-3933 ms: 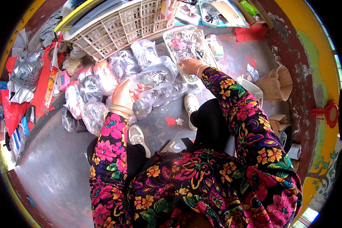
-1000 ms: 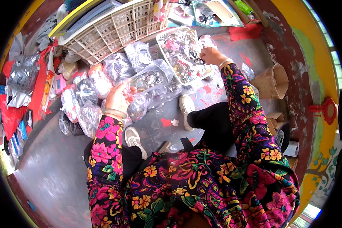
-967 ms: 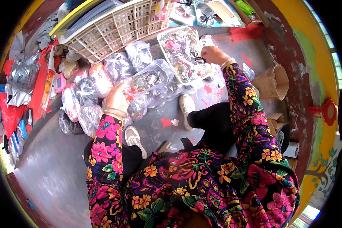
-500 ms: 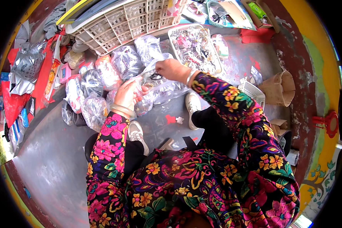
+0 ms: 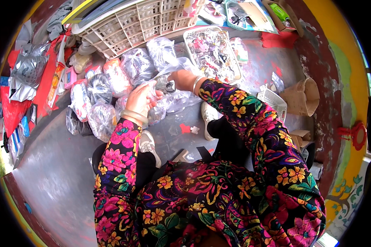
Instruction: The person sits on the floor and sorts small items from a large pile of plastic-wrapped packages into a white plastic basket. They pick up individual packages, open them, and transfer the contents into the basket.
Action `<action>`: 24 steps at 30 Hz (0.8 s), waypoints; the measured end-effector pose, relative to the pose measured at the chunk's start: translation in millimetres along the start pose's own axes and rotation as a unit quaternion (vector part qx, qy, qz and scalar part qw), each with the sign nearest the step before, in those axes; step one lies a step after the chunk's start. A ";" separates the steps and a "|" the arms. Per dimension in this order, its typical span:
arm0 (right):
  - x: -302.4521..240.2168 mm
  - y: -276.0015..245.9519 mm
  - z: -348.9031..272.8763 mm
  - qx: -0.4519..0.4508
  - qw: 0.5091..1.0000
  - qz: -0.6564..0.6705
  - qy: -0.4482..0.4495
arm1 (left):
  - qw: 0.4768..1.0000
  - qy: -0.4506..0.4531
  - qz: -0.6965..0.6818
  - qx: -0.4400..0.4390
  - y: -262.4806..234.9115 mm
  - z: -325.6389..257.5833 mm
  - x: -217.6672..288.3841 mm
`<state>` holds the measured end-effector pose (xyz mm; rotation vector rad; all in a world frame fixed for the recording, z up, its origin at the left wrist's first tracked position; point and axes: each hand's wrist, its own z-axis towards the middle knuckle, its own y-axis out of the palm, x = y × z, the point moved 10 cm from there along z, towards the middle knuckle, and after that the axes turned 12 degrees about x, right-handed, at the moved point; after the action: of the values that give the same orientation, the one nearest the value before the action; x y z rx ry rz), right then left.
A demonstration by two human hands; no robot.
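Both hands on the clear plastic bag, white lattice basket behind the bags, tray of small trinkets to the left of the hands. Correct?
Not quite: the head view shows the tray of small trinkets right of the hands. Left hand and right hand are on the clear plastic bag; the white lattice basket sits behind the bags.

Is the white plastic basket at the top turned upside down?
No, the white basket sits open side up, with flat things lying inside it.

Two hands, the left hand (image 5: 141, 99) and right hand (image 5: 181, 78), meet over one clear plastic bag (image 5: 165, 84). About seven filled clear bags (image 5: 101, 119) crowd the floor from nine to twelve o'clock. One white crate (image 5: 140, 20) sits at twelve o'clock, one tray of trinkets (image 5: 212, 53) at one, one small white basket (image 5: 272, 101) and one brown paper bag (image 5: 303, 96) at three.
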<state>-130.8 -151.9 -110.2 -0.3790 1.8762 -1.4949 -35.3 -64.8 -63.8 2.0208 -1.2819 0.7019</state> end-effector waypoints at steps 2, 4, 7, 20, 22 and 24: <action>-3.2 27.4 -11.3 -0.073 0.996 -0.030 -0.029 | 1.000 -0.003 -0.008 -0.003 5.4 3.5 -0.1; 4.5 47.5 -22.7 -0.165 0.983 -0.080 -0.015 | 1.000 -0.010 -0.016 -0.001 6.8 9.2 -1.5; -10.3 -15.8 -14.5 -0.091 0.996 -0.008 -0.004 | 0.999 -0.023 -0.029 0.012 -3.3 10.4 -3.8; 202.6 -78.1 -95.3 0.021 0.974 -0.141 0.177 | 0.998 -0.017 -0.065 0.018 -3.2 7.6 0.4; 211.2 -72.5 -103.0 0.019 0.971 -0.090 0.219 | 0.998 -0.018 -0.058 0.014 -0.9 8.0 0.3; 203.5 -69.4 -101.0 -0.006 0.970 -0.097 0.221 | 0.998 -0.016 -0.055 0.011 -0.8 6.9 0.9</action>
<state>-357.4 -223.1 -104.5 -0.2528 2.2445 -1.8137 -33.5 -70.3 -67.9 2.1110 -1.1764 0.6374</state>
